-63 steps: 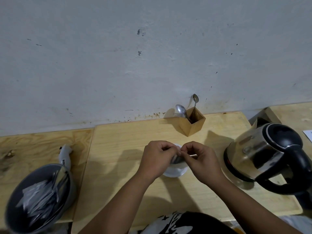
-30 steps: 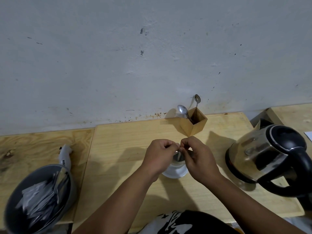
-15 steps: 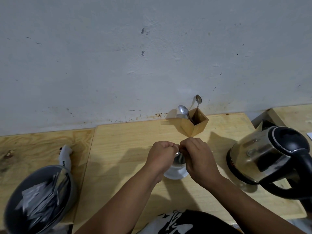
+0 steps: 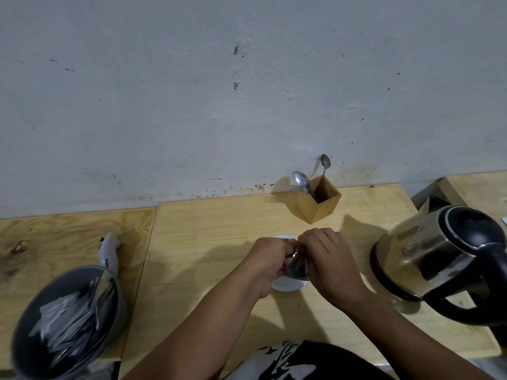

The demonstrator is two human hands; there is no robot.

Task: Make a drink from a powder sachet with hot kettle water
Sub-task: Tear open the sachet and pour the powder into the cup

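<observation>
A silvery powder sachet (image 4: 297, 267) is pinched at its top between the fingertips of both hands, directly above a white cup (image 4: 286, 285) that stands on the wooden table (image 4: 203, 242), roughly midway between the left and right edges of its middle board and nearer the front edge than the wall. The left hand (image 4: 270, 260) is curled almost closed, its thumb and forefinger pressed on the sachet's upper left corner; the right hand (image 4: 327, 259) is likewise curled tight, its fingertips gripping the upper edge just beside the left hand's, so that the two hands touch or nearly touch. Most of the cup is hidden behind the hands; only part of its rim and base is seen. Whether the sachet is already torn open cannot be told. A steel electric kettle (image 4: 439, 259) with a black lid and handle is set near the right edge of the table, well apart from the cup. A small wooden holder (image 4: 319, 205) is placed at the back edge by the wall (image 4: 192, 105), with two spoons (image 4: 301, 180) and a fork standing in it. On the lower board at the left, a grey bowl (image 4: 109, 316) filled with more sachets is found at the front corner, and a white object (image 4: 109, 249) with dark lettering lies just behind it.
</observation>
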